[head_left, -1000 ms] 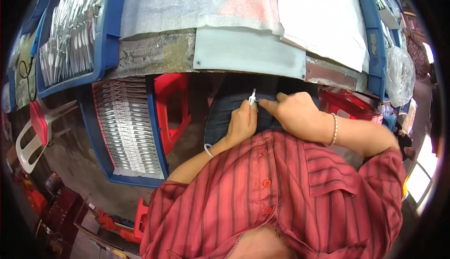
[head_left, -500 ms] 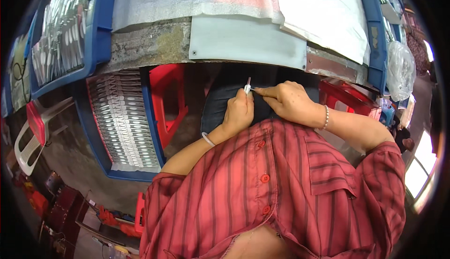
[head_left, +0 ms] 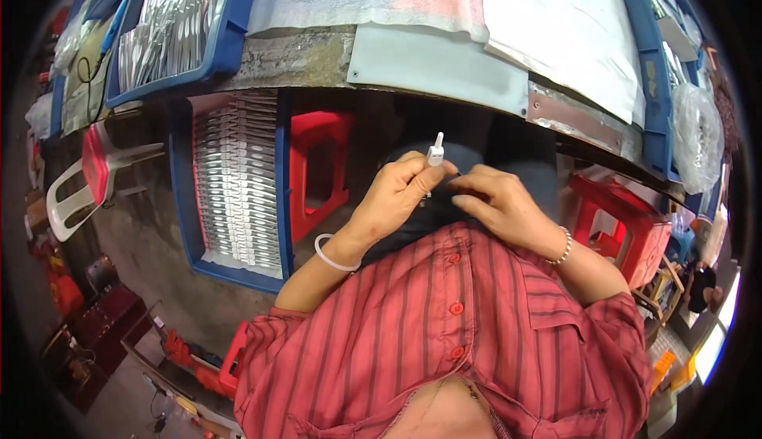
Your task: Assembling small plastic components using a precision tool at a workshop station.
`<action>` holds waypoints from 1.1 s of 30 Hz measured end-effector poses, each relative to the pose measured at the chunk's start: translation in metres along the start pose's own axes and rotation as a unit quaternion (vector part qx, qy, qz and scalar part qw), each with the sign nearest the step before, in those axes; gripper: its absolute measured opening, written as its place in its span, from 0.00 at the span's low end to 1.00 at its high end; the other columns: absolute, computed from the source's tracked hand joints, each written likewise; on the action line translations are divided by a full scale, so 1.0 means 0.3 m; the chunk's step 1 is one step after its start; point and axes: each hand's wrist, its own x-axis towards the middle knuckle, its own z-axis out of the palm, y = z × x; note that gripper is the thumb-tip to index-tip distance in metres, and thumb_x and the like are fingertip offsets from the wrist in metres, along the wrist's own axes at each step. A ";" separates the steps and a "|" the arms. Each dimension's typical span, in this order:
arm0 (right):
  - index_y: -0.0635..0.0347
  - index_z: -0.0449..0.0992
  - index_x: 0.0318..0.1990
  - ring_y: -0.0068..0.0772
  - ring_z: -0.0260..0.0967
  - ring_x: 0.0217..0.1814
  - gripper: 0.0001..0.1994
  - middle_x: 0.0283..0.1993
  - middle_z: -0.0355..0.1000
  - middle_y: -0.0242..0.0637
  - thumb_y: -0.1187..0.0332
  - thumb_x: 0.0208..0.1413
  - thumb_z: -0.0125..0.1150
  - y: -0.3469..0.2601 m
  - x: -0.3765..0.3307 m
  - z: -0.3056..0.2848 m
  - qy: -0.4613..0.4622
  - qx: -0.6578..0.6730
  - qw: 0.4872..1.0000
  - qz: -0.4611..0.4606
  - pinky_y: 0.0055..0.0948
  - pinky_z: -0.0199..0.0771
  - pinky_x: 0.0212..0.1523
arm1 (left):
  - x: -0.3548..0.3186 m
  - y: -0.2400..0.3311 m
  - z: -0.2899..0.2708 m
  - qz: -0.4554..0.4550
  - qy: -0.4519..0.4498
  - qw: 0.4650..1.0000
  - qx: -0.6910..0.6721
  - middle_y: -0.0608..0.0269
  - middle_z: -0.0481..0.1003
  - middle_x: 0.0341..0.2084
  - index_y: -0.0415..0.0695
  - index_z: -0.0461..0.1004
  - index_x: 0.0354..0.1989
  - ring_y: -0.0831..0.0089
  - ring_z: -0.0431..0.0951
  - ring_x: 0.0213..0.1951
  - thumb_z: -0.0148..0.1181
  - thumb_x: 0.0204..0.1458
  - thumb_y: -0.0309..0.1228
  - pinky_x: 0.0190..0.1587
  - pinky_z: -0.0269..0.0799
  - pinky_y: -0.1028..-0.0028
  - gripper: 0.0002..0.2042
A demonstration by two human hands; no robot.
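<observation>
Upright in my left hand (head_left: 397, 197) is a small white piece with a narrow pale tip (head_left: 436, 153), gripped between thumb and bent fingers. Its lower part is hidden by the hand, and a small shiny bit shows just under the fingers, too small to name. Close on the right is my right hand (head_left: 512, 209), its fingers bent and slightly blurred. Thumb and forefinger stand a little apart, and I see nothing between them. Both hands are above my dark-trousered lap, in front of the table edge.
A blue crate (head_left: 287, 201) at left holds rows of slim silvery pieces beside a red stool (head_left: 298, 177). Another blue bin (head_left: 234, 34) of shiny pieces sits on the table. White cloth (head_left: 563, 26) covers the tabletop. A second red stool (head_left: 635, 240) stands at right.
My right fingers have drawn away from the white piece. My left hand has turned, and the piece now shows more of its white body. The view has shifted.
</observation>
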 end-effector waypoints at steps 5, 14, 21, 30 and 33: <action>0.65 0.78 0.27 0.14 0.63 0.23 0.09 0.22 0.72 0.29 0.69 0.56 0.60 0.020 0.051 0.083 -0.079 0.389 0.896 0.198 0.20 0.63 0.25 | 0.003 0.020 -0.012 -0.118 -0.007 0.975 -0.187 0.65 0.75 0.30 0.37 0.72 0.44 0.84 0.73 0.27 0.58 0.55 0.24 0.27 0.66 0.85 0.09; 0.66 0.77 0.21 0.15 0.63 0.17 0.09 0.19 0.71 0.32 0.72 0.51 0.62 0.090 0.046 0.126 -0.110 0.413 0.869 0.250 0.16 0.60 0.18 | -0.027 -0.068 0.099 0.066 0.145 0.979 0.126 0.56 0.71 0.23 0.30 0.75 0.37 0.72 0.73 0.23 0.58 0.55 0.24 0.25 0.66 0.75 0.07; 0.65 0.76 0.19 0.16 0.64 0.18 0.11 0.18 0.71 0.32 0.70 0.51 0.62 0.071 0.127 0.134 -0.127 0.378 0.877 0.268 0.17 0.60 0.18 | -0.003 -0.041 0.030 0.043 0.151 0.977 0.142 0.57 0.70 0.24 0.30 0.75 0.38 0.72 0.72 0.23 0.55 0.56 0.22 0.25 0.65 0.75 0.07; 0.67 0.75 0.19 0.18 0.64 0.17 0.12 0.17 0.70 0.34 0.70 0.52 0.61 0.058 0.107 0.159 -0.107 0.400 0.863 0.289 0.18 0.62 0.17 | -0.026 -0.045 0.016 0.010 0.120 0.986 0.116 0.62 0.67 0.23 0.30 0.74 0.40 0.79 0.67 0.24 0.54 0.57 0.23 0.25 0.62 0.78 0.08; 0.67 0.75 0.19 0.18 0.65 0.18 0.12 0.17 0.70 0.33 0.71 0.52 0.60 0.043 0.099 0.165 -0.114 0.420 0.847 0.305 0.19 0.62 0.17 | -0.034 -0.057 0.013 0.023 0.099 0.987 0.124 0.61 0.67 0.22 0.30 0.75 0.40 0.78 0.67 0.23 0.54 0.57 0.22 0.24 0.61 0.78 0.07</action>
